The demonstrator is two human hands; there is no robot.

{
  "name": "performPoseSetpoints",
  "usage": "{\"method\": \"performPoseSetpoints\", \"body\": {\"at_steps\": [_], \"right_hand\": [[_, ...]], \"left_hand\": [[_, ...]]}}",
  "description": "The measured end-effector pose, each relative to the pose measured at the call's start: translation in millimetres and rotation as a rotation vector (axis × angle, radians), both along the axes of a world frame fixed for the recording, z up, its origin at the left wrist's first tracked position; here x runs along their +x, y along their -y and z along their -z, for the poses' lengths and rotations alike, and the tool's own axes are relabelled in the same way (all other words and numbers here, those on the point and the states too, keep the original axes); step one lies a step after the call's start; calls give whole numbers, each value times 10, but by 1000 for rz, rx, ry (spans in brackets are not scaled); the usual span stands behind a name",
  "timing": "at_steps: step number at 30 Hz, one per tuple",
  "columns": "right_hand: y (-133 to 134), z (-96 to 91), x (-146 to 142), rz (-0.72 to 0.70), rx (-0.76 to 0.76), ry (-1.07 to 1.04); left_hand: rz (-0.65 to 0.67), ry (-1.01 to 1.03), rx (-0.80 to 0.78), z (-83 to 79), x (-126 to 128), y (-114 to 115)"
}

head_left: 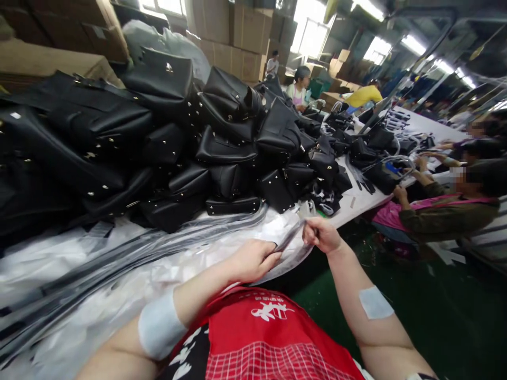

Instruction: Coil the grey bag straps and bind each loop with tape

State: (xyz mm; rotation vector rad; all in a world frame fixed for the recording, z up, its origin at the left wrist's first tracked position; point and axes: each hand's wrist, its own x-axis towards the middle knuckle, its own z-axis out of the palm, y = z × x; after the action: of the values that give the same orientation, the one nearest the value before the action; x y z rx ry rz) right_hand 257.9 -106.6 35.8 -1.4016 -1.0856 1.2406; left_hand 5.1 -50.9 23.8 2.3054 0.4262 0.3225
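Note:
My left hand is closed on one end of a short dark grey strip. To its right, my right hand pinches the other end, so the strip slants upward between the two. Whether the strip is a strap or a folded plastic piece is hard to make out. Beneath it lies crumpled white and clear plastic wrapping. Long dark strips in clear plastic run along the table edge to the left of my hands. Just beyond stands a black handbag with metal studs.
A high heap of black handbags covers the table beyond my hands. On the right, a co-worker in a pink apron handles a bag at the white table. Cardboard boxes are stacked behind; the green floor lies at lower right.

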Motion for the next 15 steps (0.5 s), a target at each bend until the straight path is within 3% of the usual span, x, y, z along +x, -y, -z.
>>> {"method": "performPoseSetpoints", "body": {"at_steps": [3,6,8,10,12,13,15], "right_hand": [[49,113,6,30,5,300],[129,228,-309,-122,124,255],[195,346,-698,-182,61,212],[290,450,-1125,-237,-76,222],[401,482,-1419,-361,-130,209],[448,461,-1466,-397,-128,204],[495,356,-1330,-356,-87,227]], "left_hand": [[32,19,-493,-124,-45,86],[77,273,-1046,-218,13,118],[-48,551,-1163,-235,106,72],[-352,825,-985,-198,176,-37],[-629,920,-614,-107,172,-157],[-694,885,-404,-47,142,-198],[-616,693,-17,83,51,-214]]}}
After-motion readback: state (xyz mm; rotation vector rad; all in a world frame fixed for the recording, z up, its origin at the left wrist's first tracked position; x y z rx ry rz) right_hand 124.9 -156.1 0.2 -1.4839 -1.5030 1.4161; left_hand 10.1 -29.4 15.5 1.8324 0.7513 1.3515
